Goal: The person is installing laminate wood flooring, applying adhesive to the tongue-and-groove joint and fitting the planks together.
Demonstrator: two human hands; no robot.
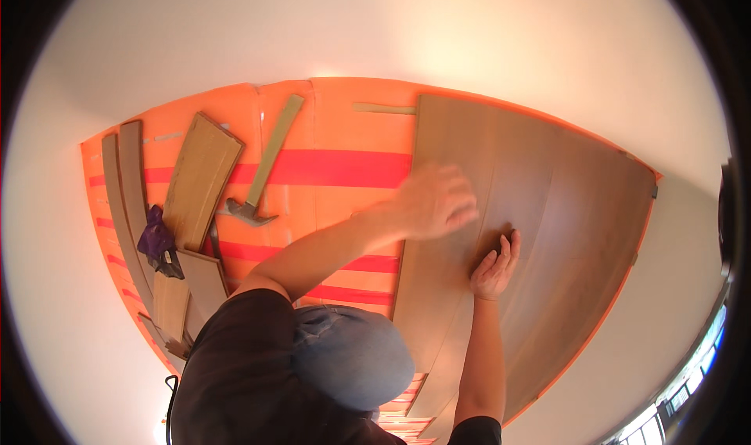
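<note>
Knee (352,355) nearest, my right hand (495,265) flat, fingers together, on the laid laminate plank (446,234); left hand (432,202) blurred above it, fingers indistinct; hammer (262,179) left of plank; risk: plank could slide, opening its joint.

smooth wood-look planks (532,210), matt orange underlay (336,116)

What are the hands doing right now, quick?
Left hand: blurred over the wooden floor planks; open or closed cannot be told, nothing visibly held.
Right hand: open, pressed flat on the planks, holding nothing.
</note>
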